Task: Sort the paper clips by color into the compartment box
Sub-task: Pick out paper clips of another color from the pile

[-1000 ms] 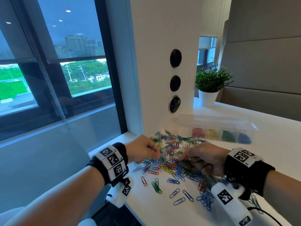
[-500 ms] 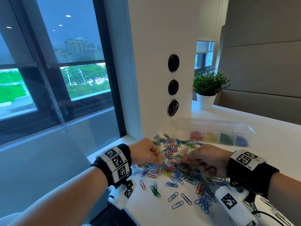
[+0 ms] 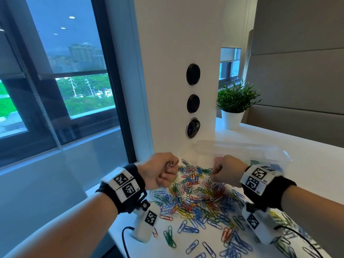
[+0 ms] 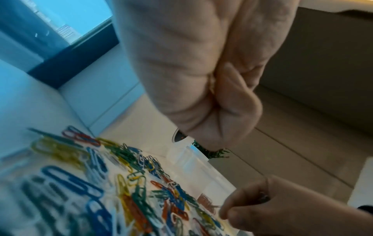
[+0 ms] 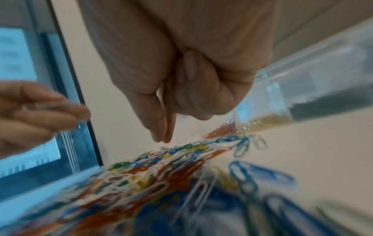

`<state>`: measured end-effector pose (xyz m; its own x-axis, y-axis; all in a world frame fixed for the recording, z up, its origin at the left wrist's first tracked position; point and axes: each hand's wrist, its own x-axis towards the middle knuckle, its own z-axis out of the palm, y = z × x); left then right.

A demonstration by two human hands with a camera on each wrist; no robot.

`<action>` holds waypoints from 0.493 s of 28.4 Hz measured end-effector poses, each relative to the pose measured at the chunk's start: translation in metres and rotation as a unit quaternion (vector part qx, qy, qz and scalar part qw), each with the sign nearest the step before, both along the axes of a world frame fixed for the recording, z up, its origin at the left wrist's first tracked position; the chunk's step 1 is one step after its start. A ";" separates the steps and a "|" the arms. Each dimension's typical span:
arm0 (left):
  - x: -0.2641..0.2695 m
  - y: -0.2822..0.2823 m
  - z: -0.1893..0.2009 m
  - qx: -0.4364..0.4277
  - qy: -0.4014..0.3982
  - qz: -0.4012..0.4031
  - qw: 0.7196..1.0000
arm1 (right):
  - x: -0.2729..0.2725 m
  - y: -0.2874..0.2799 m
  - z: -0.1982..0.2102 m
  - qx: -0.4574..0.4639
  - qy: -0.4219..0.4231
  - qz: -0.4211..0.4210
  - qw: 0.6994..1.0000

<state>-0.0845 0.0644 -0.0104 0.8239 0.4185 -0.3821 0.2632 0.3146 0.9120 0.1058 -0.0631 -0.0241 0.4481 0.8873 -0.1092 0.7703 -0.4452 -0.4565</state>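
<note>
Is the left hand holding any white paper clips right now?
Yes, the left hand pinches a few white paper clips above the pile in the head view.

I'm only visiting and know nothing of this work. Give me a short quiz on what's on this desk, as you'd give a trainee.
1. True or false: the left hand pinches a few pale clips.
2. Where is the clear compartment box? A: behind the pile of paper clips. B: on the floor. C: in the person's lap.
3. Fill in: the plant stands in a ___ pot.

Key: 1 true; 2 A; 3 white.
</note>
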 end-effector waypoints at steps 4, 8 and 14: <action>0.010 0.007 -0.002 -0.081 -0.061 0.019 0.995 | 0.004 0.026 -0.009 -0.033 -0.037 -0.009 0.999; 0.019 0.015 -0.005 -0.060 -0.032 0.036 0.997 | 0.008 0.037 -0.019 -0.064 -0.073 0.006 0.995; 0.021 0.017 -0.009 0.404 0.182 -0.098 0.891 | 0.013 0.030 -0.014 -0.076 -0.070 0.070 0.992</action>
<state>-0.0636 0.0812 -0.0189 0.7942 0.5405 -0.2777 0.5657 -0.4907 0.6627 0.1192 -0.0330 -0.0377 0.3426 0.9198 -0.1914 0.8804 -0.3854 -0.2763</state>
